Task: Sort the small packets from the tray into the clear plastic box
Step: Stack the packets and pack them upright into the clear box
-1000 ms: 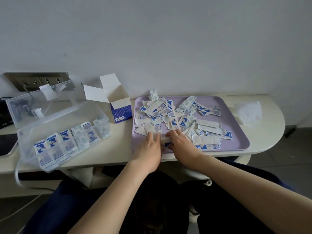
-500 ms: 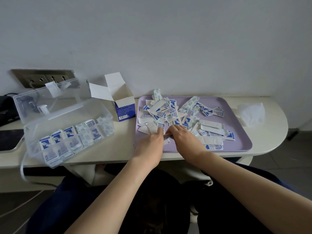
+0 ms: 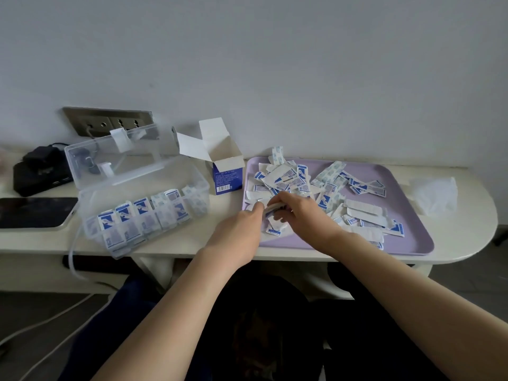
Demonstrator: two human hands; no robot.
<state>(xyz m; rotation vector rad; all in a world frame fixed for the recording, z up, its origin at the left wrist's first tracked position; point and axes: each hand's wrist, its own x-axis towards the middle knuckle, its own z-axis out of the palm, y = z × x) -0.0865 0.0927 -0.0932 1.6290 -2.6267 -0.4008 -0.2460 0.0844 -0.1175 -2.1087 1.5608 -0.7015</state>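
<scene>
The packets (image 3: 291, 182) are small flat paper sachets, white with blue print, a few longer and plain white. Several dozen lie heaped and overlapping on the one lilac tray (image 3: 406, 243), too tangled to count exactly. Both hands meet over the tray's near left part: the left hand (image 3: 242, 226) and right hand (image 3: 302, 213) each pinch an end of one thin stack (image 3: 275, 207) of packets. On the desk (image 3: 192, 240) to the left stands one clear plastic box (image 3: 196, 176), lid open, with more packets filed upright in a row.
</scene>
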